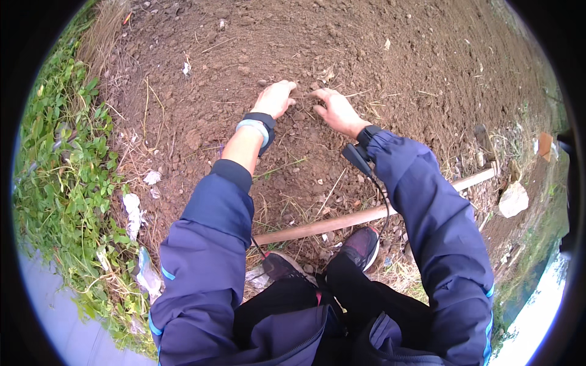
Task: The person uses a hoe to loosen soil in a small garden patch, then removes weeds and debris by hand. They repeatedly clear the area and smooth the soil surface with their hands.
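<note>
Just above the brown loose soil (244, 55), my left hand (274, 99) reaches forward with its thumb apart from its fingers. Opposite it, across a small gap, is my right hand (337, 111), its thumb and fingers also parted. No object shows in either hand. Small clods and a dry leaf (327, 74) lie by the fingertips. A dark band and a light blue ring (255, 127) circle my left wrist. On the right wrist is a black strap (367, 133), with a dark cabled device (357, 158) beside it.
A long wooden handle (323, 226) lies across the ground in front of my shoes (360, 247), under my right forearm. Green leafy plants (67, 183) border the soil at left, with white scraps (132, 213) along them. A pale stone-like lump (513, 199) sits at right.
</note>
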`<state>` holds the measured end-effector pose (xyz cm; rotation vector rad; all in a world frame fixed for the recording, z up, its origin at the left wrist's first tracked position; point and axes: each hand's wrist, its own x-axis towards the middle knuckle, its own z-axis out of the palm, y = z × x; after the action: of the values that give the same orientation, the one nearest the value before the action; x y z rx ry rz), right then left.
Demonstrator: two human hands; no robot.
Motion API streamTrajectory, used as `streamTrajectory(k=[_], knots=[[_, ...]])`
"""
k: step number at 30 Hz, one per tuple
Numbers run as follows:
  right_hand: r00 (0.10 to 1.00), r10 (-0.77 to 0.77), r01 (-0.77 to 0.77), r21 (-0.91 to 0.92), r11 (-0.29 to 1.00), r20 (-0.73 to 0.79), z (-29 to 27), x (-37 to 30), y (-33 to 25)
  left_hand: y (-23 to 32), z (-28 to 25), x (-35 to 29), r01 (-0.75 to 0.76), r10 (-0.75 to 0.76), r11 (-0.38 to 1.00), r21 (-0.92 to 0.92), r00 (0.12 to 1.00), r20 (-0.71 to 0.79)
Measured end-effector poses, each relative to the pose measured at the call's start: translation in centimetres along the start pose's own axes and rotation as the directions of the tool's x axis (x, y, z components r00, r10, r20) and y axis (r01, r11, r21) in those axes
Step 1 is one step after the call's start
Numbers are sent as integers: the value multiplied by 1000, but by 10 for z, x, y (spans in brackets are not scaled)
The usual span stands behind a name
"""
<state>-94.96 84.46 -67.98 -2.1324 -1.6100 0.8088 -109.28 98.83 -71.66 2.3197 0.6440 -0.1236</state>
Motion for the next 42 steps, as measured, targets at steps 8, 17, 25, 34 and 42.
streamTrajectory(k=[8,17,25,34,42], knots=[[986,-70,124,-382,916,152,32,27,1,-51,-41,-39,575,-564,813,93,817,-119],[988,-122,83,-330,940,-99,21,-5,27,-54,-9,-22,38,-17,986,162,992,-126],[966,190,-198,-27,980,-173,-17,44,73,-85,-7,-99,269,-285,958,-95,926,-249],[902,-212,361,-386,849,377,33,-53,-9,-94,-34,-118,330,-346,938,-106,867,-359],[943,291,-330,-327,886,-162,-6,-58,62,-74,-32,-121,399,-444,896,-196,824,-352]])
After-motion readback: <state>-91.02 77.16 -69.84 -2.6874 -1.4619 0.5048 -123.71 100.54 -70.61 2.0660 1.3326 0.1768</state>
